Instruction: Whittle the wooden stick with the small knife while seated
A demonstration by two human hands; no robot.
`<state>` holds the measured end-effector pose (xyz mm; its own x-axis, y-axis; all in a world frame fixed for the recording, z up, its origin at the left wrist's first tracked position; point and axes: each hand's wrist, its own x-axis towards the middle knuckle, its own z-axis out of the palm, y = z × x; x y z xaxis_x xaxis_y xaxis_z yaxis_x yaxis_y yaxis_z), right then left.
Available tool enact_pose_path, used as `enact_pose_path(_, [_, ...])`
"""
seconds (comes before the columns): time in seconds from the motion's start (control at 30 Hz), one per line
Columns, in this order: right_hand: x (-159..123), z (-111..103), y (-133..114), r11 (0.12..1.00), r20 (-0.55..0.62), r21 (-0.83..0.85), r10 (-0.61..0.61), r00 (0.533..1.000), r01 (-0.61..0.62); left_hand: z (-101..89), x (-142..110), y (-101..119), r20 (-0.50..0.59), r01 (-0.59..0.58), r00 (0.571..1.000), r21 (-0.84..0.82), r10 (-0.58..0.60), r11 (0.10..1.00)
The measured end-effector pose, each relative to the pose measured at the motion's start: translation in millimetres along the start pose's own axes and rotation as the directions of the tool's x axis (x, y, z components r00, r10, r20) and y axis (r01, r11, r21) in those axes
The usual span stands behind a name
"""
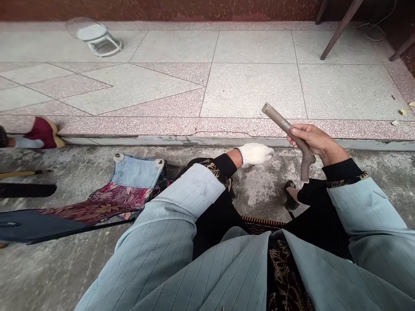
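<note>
My bare right hand (pixel 308 138) grips a crooked, brownish-grey wooden stick (pixel 277 116) near its middle. Shiny wire or thread is wound round the stick just beyond my fingertips. Its upper end is cut flat, and its lower end bends at a knob below my palm. To the left, my left hand (pixel 257 153) wears a white knitted glove, apart from the stick. The gloved fingers are curled together above the concrete; anything inside them is hidden.
A raised tiled step (pixel 253 90) runs across in front. Left of me is a folding seat (pixel 94 198) of denim and patterned cloth. Another person's dark red shoe (pixel 43 131) rests near the step edge. A small white stool (pixel 99 39) and wooden legs (pixel 340 30) stand farther back.
</note>
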<state>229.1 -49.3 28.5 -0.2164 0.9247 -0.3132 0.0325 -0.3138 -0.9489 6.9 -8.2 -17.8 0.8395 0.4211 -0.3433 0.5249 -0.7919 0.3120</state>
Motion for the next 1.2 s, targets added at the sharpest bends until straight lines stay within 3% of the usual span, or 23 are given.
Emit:
enact_pose_path(0.1, [2.1,0.0,4.5,0.999,-0.004,-0.030,-0.010,1.000,0.010,3.6,2.0,-0.7,-0.023,-0.009,1.000,0.011,0.009,1.000])
enact_pose_path(0.2, [7.5,-0.5,10.5,0.959,-0.074,-0.284,-0.045,0.996,0.023,6.5,2.8,-0.4,-0.013,-0.004,1.000,0.039,0.005,0.999])
enact_pose_path(0.27, [12.8,0.4,14.7,0.809,-0.152,-0.587,-0.063,0.986,-0.038,8.6,2.4,1.4,0.014,-0.015,1.000,0.067,0.014,0.998])
enact_pose_path(0.33, [17.8,1.6,18.0,0.560,-0.178,-0.821,-0.063,0.982,-0.112,10.3,1.4,3.2,0.002,-0.039,0.999,0.097,0.039,0.995])
enact_pose_path(0.43, [21.0,3.0,20.9,0.273,-0.115,-0.954,0.057,0.992,-0.126,10.2,-1.1,3.7,-0.060,-0.063,0.995,0.162,0.074,0.985])
enact_pose_path(0.5, [19.7,3.9,22.3,0.203,-0.010,-0.978,0.218,0.976,-0.056,7.1,-3.2,2.7,-0.099,-0.043,0.993,0.202,0.064,0.978])
enact_pose_path(0.53, [18.3,4.7,22.8,0.218,0.073,-0.976,0.299,0.951,0.006,4.4,-4.5,2.0,-0.116,-0.023,0.992,0.213,0.049,0.977])
enact_pose_path(0.6, [14.2,7.2,22.4,0.366,0.305,-0.918,0.403,0.863,0.153,-2.7,-7.5,0.4,-0.148,0.010,0.989,0.216,0.023,0.976])
enact_pose_path(0.67, [8.8,10.1,18.3,0.592,0.528,-0.769,0.378,0.761,0.240,-11.2,-10.9,-2.0,-0.191,0.034,0.982,0.202,0.006,0.979])
enact_pose_path(0.73, [2.4,11.3,9.6,0.776,0.639,-0.584,0.259,0.724,0.238,-18.9,-13.8,-5.6,-0.222,0.051,0.975,0.153,-0.016,0.987])
enact_pose_path(0.8, [-3.8,9.3,-1.4,0.889,0.588,-0.414,0.098,0.803,0.195,-23.6,-15.1,-9.9,-0.230,0.071,0.972,0.089,-0.049,0.994])
enact_pose_path(0.87, [-7.5,4.6,-10.0,0.957,0.389,-0.227,-0.081,0.918,0.181,-23.6,-14.3,-12.7,-0.218,0.091,0.973,0.043,-0.080,0.995])
enact_pose_path(0.9, [-7.6,1.9,-12.1,0.970,0.271,-0.149,-0.145,0.951,0.190,-21.7,-13.1,-12.9,-0.203,0.094,0.975,0.035,-0.085,0.995])
enact_pose_path(0.97, [-3.9,-3.3,-10.6,0.974,0.065,-0.076,-0.207,0.976,0.212,-14.8,-10.1,-10.5,-0.143,0.069,0.988,0.038,-0.063,0.997])
enact_pose_path(1.07, [8.1,-8.6,1.8,0.955,-0.153,-0.275,-0.156,0.976,0.109,-2.2,-6.8,-1.6,-0.067,-0.005,0.998,0.055,0.009,0.998])
enact_pose_path(1.13, [16.0,-9.8,11.4,0.824,-0.243,-0.564,-0.106,0.964,-0.051,3.7,-7.0,4.3,-0.093,-0.022,0.995,0.069,0.028,0.997])
enact_pose_path(1.2, [21.3,-8.4,18.8,0.579,-0.242,-0.799,-0.062,0.968,-0.163,5.6,-9.0,7.8,-0.138,-0.011,0.990,0.099,0.025,0.995])
